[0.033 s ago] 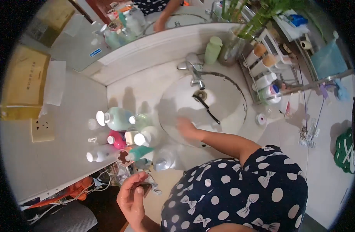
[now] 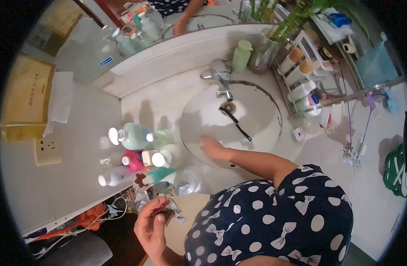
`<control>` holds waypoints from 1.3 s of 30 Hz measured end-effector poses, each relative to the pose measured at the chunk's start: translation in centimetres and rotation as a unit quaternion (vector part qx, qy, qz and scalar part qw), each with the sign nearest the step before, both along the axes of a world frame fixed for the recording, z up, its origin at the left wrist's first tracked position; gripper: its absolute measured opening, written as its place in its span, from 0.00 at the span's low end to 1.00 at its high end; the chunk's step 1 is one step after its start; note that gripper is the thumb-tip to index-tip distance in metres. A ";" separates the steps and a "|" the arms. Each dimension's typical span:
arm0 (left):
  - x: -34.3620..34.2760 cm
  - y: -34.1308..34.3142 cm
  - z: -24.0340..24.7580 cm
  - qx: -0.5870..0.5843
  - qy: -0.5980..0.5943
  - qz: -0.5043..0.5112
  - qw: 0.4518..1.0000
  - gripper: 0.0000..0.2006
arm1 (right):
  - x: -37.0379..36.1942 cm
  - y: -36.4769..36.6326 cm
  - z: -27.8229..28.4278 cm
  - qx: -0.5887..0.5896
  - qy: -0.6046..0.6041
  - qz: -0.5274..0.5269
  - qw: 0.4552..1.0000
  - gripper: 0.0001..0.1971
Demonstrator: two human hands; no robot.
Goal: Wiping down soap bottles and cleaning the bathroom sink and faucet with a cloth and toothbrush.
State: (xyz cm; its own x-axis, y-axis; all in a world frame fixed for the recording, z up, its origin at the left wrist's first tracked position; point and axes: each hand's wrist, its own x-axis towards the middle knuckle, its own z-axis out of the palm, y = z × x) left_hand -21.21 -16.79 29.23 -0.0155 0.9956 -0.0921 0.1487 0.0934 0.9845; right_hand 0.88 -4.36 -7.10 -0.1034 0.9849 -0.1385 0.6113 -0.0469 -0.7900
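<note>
My right hand point(image 2: 214, 149) reaches into the white sink basin point(image 2: 265, 128). It lies against the basin's left inner wall; the fingers look stretched out and I see nothing in them, though their tips are unclear. A slim black stick with a bent end point(image 2: 241, 128), perhaps a brush, lies in the basin, apart from that hand, its upper end by the drain point(image 2: 229, 107). My left hand point(image 2: 152, 228) hangs in front of the counter, palm turned up and sideways. Its fingers are loosely bent, the thumb stands apart, and nothing shows in it.
Several bottles crowd the counter left of the basin, among them a pale green pump bottle point(image 2: 134, 136) and a clear container point(image 2: 188, 181). Behind the basin are a chrome faucet point(image 2: 221, 77) and a green bottle point(image 2: 242, 56). A metal rack point(image 2: 285, 95) with toiletries stands at right.
My right hand has shifted slightly left and up along the basin wall. The left hand stays where it was. The whole view has moved a little.
</note>
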 end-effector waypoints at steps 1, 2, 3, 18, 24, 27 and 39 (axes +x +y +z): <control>0.1 -0.1 0.0 0.003 0.001 -0.013 1.000 0.16 | -0.3 -0.7 -0.2 0.006 -0.024 0.061 0.998 0.21; -0.2 -0.5 -0.1 -0.003 0.005 -0.005 1.000 0.16 | -0.9 -1.0 1.5 -0.022 -0.043 0.071 0.996 0.28; -0.2 -0.8 -0.1 -0.003 0.018 -0.002 1.000 0.16 | -0.2 -0.6 2.7 -0.023 -0.043 0.072 0.996 0.28; -3.3 -0.1 2.2 0.074 0.093 0.064 0.991 0.16 | 14.1 -2.0 -1.9 0.074 -0.216 -0.099 0.968 0.12; -7.6 1.3 4.6 0.152 0.223 0.088 0.959 0.14 | 10.8 -1.2 9.6 0.010 -0.182 -0.029 0.983 0.17; -10.4 2.4 6.3 0.218 0.311 0.111 0.919 0.15 | 7.1 3.0 13.8 0.171 -0.074 0.036 0.982 0.18; -17.6 9.5 11.8 0.387 0.749 0.001 0.538 0.15 | 2.1 23.9 18.4 0.151 -0.310 0.139 0.928 0.09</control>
